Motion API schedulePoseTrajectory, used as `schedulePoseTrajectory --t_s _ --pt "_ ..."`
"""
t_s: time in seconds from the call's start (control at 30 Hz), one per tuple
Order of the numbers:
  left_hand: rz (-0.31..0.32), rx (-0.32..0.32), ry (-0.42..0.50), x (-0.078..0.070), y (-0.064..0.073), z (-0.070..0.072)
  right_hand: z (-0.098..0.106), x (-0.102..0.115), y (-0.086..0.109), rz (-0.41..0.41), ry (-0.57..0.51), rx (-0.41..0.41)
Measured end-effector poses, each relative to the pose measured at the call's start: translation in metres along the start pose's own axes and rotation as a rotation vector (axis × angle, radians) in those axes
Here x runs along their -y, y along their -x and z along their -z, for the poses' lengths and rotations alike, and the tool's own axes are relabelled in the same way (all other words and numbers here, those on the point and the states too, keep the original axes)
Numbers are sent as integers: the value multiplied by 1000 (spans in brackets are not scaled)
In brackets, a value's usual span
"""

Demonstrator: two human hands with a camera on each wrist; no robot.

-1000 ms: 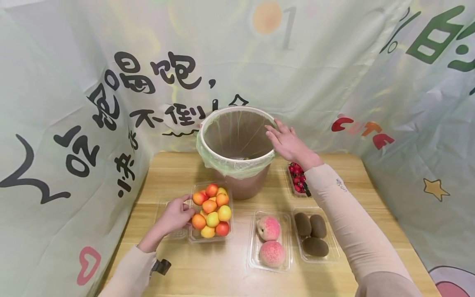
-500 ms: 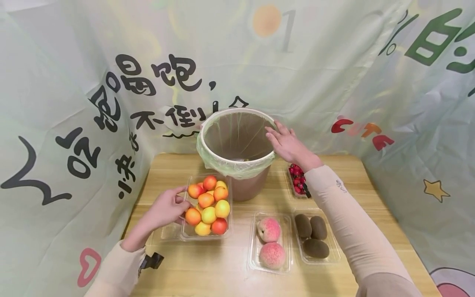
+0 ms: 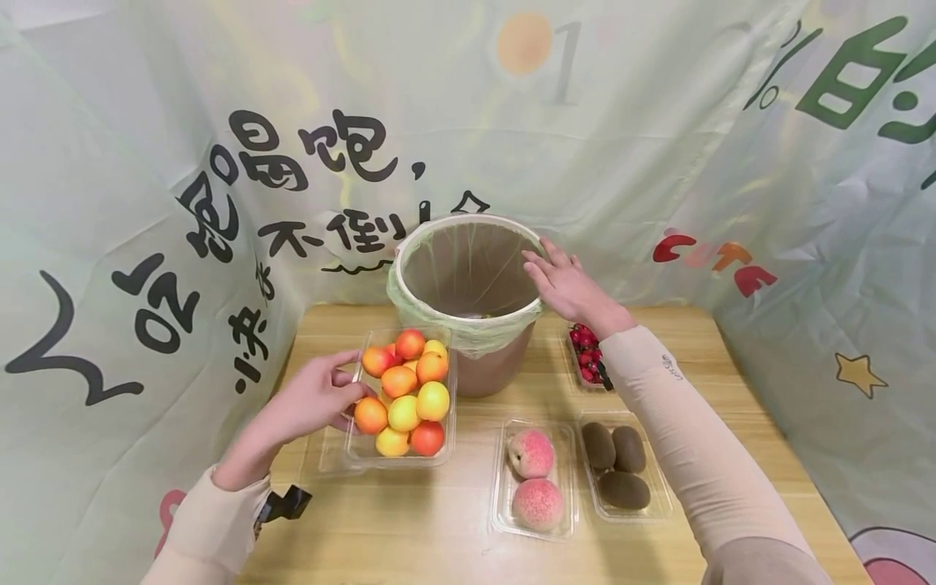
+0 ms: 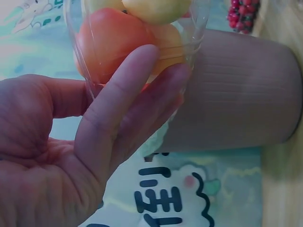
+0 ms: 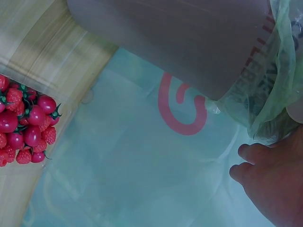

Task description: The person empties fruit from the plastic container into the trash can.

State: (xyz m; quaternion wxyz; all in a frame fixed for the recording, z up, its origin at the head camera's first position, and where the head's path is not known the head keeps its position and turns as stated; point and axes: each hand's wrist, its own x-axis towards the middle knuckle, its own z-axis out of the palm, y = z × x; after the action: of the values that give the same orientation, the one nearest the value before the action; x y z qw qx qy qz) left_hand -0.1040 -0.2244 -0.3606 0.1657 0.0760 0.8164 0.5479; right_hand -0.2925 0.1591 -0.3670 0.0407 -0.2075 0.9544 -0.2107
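Observation:
My left hand (image 3: 322,394) grips the left side of a clear plastic box (image 3: 400,461), thumb at the near rim. Several round orange, red and yellow fruits (image 3: 404,413), like apricots, fill it. The box hangs above the table, just in front of the bin. In the left wrist view, my left fingers (image 4: 116,109) lie along the box's outer wall. A brown waste bin (image 3: 491,370) stands behind, lined with a pale green bag (image 3: 468,335) folded over its white rim. My right hand (image 3: 566,283) rests on the bin's right rim with fingers extended.
Two pink peaches (image 3: 536,479) lie in a clear box at the front centre. Right of them sit three kiwis (image 3: 624,491) in another box. A box of red berries (image 3: 587,357) is partly hidden by the right arm. Printed cloth walls (image 3: 621,146) enclose the wooden table (image 3: 453,552).
The left hand has raised the box of fruit and shifted it slightly left, away from the table. The right hand has stayed at the bin's rim.

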Motion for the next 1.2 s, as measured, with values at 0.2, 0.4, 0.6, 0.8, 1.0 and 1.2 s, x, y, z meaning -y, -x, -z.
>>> schedulePoseTrajectory --t_s 0.2,0.4,0.6,0.8,1.0,1.2 --pt "-22 -1 -15 -12 -2 9 1 1 0 6 8 2" --pt "-40 -2 -19 -23 -13 18 0 1 0 11 5 -6" --pt "-50 5 7 -36 -26 26 0 0 0 8 9 -6" --pt "-13 -35 21 -47 -46 33 1 1 1 6 13 -8" --pt "18 -57 41 -53 -66 38 1 2 1 2 15 -10" --pt "44 -68 36 -63 -84 42 1 1 0 2 18 -2"
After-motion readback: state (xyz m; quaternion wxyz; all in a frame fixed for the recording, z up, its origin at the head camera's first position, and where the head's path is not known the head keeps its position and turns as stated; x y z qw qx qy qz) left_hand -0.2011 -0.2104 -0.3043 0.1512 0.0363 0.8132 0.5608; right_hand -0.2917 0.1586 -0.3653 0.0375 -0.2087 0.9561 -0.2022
